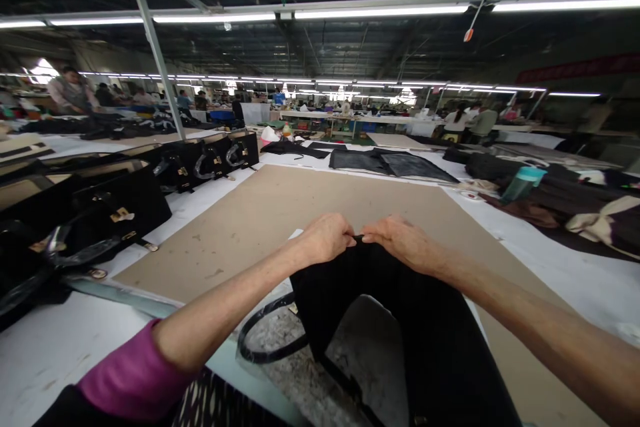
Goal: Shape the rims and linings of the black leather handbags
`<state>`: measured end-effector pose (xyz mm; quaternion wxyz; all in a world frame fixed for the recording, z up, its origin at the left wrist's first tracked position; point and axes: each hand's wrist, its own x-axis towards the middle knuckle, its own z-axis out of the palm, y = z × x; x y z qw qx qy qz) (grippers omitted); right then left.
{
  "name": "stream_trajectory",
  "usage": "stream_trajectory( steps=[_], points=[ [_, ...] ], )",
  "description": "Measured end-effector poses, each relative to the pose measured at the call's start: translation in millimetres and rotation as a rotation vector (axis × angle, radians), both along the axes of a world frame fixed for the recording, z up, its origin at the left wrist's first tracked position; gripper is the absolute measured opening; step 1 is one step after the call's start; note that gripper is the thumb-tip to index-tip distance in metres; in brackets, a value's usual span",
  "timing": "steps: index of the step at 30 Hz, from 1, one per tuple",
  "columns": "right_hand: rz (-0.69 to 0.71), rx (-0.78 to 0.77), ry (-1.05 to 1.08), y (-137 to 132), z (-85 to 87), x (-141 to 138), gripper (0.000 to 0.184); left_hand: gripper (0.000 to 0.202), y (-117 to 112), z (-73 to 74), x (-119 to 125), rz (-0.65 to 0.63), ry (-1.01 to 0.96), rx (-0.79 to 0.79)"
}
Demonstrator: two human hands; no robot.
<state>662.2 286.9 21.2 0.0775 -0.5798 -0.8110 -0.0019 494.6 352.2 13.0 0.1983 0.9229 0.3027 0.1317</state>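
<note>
A black handbag [440, 327] is in front of me at the near edge of the table, its dark panels bent apart. My left hand [327, 238] pinches the bag's upper edge with closed fingers. Just to the right, my right hand [403, 240] grips the same edge, a small gap between the two hands. A looped black handle [273, 330], wrapped in clear plastic, sticks out on the left side of the bag. Under it shows a grey, stained surface [285, 373]. The underside of the bag is hidden from me.
Several black handbags [125, 213] with metal clasps stand in rows at left. A tan board [240, 213] covers the table's middle. Dark flat pieces [390, 163] lie beyond it. At right, a teal-lidded bottle [524, 183] stands among dark cloth. A person [73, 93] works at far left.
</note>
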Motion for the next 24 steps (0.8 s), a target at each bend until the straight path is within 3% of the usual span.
stream_trajectory(
  steps=[4, 9, 18, 24],
  points=[
    [-0.051, -0.003, 0.029, 0, -3.7, 5, 0.033, 0.026, -9, -6.5, -43, 0.069, -0.065, -0.127],
    [-0.075, -0.021, 0.052, 2, -4.5, 2, 0.032, 0.032, -36, -14.0, -78, 0.194, -0.121, -0.072],
    [-0.051, -0.099, 0.092, 7, 2.1, -10, 0.031, 0.029, -50, -22.4, -74, 0.242, -0.271, -0.142],
    [0.203, -0.164, 0.117, 17, 5.5, -56, 0.027, 0.03, -52, -24.4, -75, 0.253, -0.301, -0.112]
  ],
)
